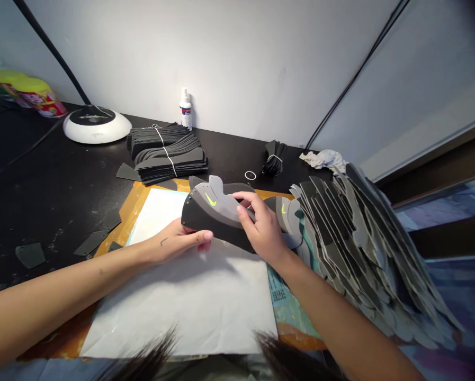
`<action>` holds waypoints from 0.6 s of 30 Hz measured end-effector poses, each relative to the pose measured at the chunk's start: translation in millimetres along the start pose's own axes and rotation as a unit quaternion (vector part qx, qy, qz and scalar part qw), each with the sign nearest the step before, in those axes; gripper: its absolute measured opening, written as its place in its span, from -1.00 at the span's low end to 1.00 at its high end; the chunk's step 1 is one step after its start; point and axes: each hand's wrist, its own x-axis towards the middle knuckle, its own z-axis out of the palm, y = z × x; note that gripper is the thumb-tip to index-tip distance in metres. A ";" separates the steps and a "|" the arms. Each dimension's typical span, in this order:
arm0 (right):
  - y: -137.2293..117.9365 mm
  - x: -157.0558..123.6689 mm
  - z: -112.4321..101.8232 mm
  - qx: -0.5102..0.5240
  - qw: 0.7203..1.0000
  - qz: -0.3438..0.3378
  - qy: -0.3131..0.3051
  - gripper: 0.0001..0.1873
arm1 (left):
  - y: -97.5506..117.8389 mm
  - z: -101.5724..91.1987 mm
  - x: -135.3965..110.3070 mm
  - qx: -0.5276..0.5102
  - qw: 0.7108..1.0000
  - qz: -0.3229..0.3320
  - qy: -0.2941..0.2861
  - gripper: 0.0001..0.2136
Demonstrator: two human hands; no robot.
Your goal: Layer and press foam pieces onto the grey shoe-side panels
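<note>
A grey and black shoe upper piece (215,214) with a yellow-green swoosh is held up over the white paper sheet (181,307). My left hand (185,241) supports it from below at its left end, thumb along the front, most fingers hidden behind it. On the right part, my right hand (263,227) grips the same piece, its thumb and forefinger on the upper edge. Something dark lies under those fingertips, too covered to name. Just right of my right hand lies another upper piece (288,214) with the same swoosh.
A large fanned stack of grey upper pieces (352,248) fills the right side. Banded bundles of dark strips (169,156) lie at the back, near a white spray bottle (185,111) and a lamp base (97,127). Loose dark pieces (30,255) lie at left; a rubber band (250,175) is behind.
</note>
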 end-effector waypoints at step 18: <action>-26.3 -3.4 -9.3 -0.236 0.950 -0.059 -0.196 -0.08 | -8.7 -4.7 4.7 -0.073 0.981 0.030 0.177 -0.39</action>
